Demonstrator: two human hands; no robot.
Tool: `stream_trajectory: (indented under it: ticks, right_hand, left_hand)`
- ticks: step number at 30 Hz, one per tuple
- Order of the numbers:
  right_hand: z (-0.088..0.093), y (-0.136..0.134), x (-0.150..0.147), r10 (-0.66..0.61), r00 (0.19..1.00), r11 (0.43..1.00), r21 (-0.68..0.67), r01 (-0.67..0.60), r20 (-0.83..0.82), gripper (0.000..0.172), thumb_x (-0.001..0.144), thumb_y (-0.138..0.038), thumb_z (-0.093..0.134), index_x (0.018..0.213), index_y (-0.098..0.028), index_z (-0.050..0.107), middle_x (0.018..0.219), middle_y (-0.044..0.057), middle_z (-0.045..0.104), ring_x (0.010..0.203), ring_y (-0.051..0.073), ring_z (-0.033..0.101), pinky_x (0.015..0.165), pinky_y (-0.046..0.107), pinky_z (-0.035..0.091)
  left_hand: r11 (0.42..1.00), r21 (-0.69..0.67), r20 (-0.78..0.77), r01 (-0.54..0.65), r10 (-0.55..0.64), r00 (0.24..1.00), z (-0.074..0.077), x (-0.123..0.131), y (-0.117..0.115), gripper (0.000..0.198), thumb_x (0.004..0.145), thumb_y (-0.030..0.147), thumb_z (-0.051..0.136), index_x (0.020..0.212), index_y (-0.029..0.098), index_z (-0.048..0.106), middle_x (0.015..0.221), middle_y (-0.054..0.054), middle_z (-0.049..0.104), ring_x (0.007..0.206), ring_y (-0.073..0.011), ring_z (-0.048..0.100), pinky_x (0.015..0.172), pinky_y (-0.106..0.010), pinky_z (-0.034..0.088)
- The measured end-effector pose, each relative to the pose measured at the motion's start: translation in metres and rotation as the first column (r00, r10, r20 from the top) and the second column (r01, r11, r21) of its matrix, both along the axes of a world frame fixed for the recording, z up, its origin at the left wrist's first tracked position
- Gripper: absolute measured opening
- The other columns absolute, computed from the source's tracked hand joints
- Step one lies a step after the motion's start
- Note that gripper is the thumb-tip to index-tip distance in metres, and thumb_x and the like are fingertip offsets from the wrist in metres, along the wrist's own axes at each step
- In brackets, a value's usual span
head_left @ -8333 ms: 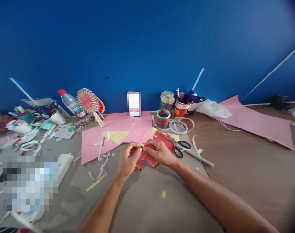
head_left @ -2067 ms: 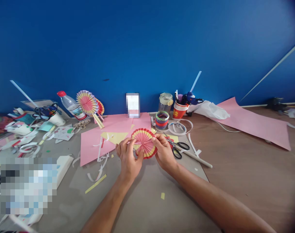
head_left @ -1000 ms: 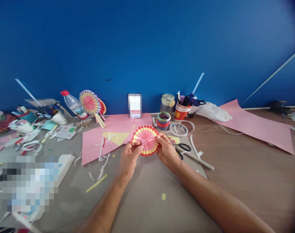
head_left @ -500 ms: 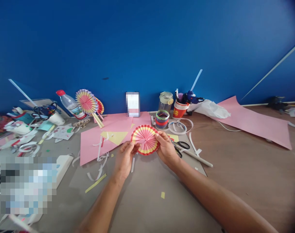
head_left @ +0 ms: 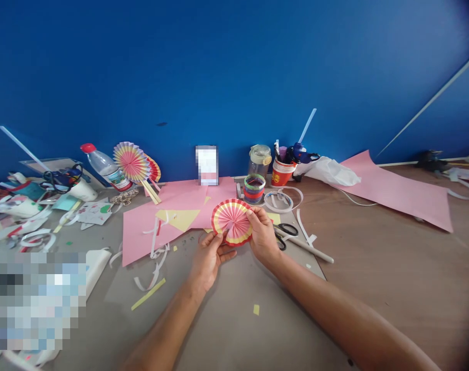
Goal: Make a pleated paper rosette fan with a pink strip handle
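A round pleated paper fan (head_left: 231, 221), pink in the middle with yellow and red bands at its rim, is held up above the table between both hands. My left hand (head_left: 209, 260) pinches its lower left edge, with the other fingers partly spread underneath. On the right edge, my right hand (head_left: 263, 234) grips it between thumb and fingers. Black-handled scissors (head_left: 286, 232) lie just beyond my right hand, beside a pale stick (head_left: 315, 251). Behind the fan lies pink paper (head_left: 141, 232) with a yellow paper piece (head_left: 184, 219) on it.
Two finished-looking fans on sticks (head_left: 132, 162) lean by a red-capped bottle (head_left: 103, 165). A phone (head_left: 207, 165) stands against the blue wall. A jar (head_left: 259, 159), a red paper cup (head_left: 282, 172), a tape roll (head_left: 278, 201) and a plastic bag (head_left: 330, 171) sit at the back. Paper strips litter the left.
My left hand has shifted right and lower along the fan's edge, and its fingers have spread beneath. The right hand keeps its hold. The whole view has shifted slightly.
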State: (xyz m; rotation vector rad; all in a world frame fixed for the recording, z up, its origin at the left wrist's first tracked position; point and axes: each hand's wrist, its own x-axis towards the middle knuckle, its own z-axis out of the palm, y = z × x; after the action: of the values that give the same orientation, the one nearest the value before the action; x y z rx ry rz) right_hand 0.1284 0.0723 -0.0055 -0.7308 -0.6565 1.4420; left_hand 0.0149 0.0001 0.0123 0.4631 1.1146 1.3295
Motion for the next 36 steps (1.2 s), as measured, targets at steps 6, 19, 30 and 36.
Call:
stream_trajectory:
  ticks: [6, 19, 30, 36]
  right_hand:
    - [0.001, -0.001, -0.001, -0.039, 0.999, 0.999, 0.021, 0.039, 0.035, 0.019, 0.072, -0.035, 0.069, 0.076, -0.022, 0.055, 0.073, -0.004, 0.056, 0.065, 0.011, 0.05, 0.067, 0.025, 0.044]
    - [-0.002, 0.0, -0.002, -0.058, 0.997, 0.998, 0.018, 0.057, 0.054, 0.018, 0.073, -0.035, 0.068, 0.077, -0.022, 0.055, 0.074, -0.004, 0.056, 0.066, 0.011, 0.049, 0.066, 0.024, 0.042]
    - [0.012, -0.008, 0.002, 0.177, 0.981, 0.984, -0.003, -0.178, -0.081, 0.022, 0.074, -0.037, 0.064, 0.093, -0.026, 0.06, 0.091, -0.001, 0.066, 0.086, 0.019, 0.06, 0.074, 0.03, 0.047]
    - [0.016, -0.019, -0.002, 0.402, 0.9, 0.9, -0.109, -0.422, -0.167, 0.024, 0.068, -0.033, 0.07, 0.089, -0.022, 0.064, 0.082, 0.002, 0.07, 0.079, 0.02, 0.063, 0.065, 0.029, 0.049]
  left_hand:
    - [1.0, -0.011, 0.025, 0.001, -0.001, 1.0, -0.003, 0.001, 0.001, 0.03, 0.064, 0.034, 0.079, 0.084, 0.015, 0.065, 0.075, -0.003, 0.068, 0.065, -0.0163, 0.067, 0.065, -0.032, 0.058]
    - [1.0, -0.016, -0.045, 0.0, 0.0, 0.999, -0.004, 0.004, 0.0, 0.031, 0.063, 0.037, 0.079, 0.079, 0.014, 0.065, 0.065, 0.0, 0.064, 0.056, -0.0125, 0.062, 0.059, -0.029, 0.056]
    - [0.997, 0.028, 0.021, -0.071, 0.071, 0.997, -0.003, -0.011, 0.003, 0.027, 0.066, 0.034, 0.076, 0.082, 0.015, 0.067, 0.069, -0.002, 0.066, 0.061, -0.0161, 0.065, 0.066, -0.032, 0.056]
    - [0.993, 0.031, 0.087, -0.113, 0.11, 0.99, -0.003, -0.017, 0.004, 0.025, 0.067, 0.03, 0.076, 0.084, 0.015, 0.066, 0.073, -0.003, 0.068, 0.063, -0.0155, 0.067, 0.068, -0.034, 0.056]
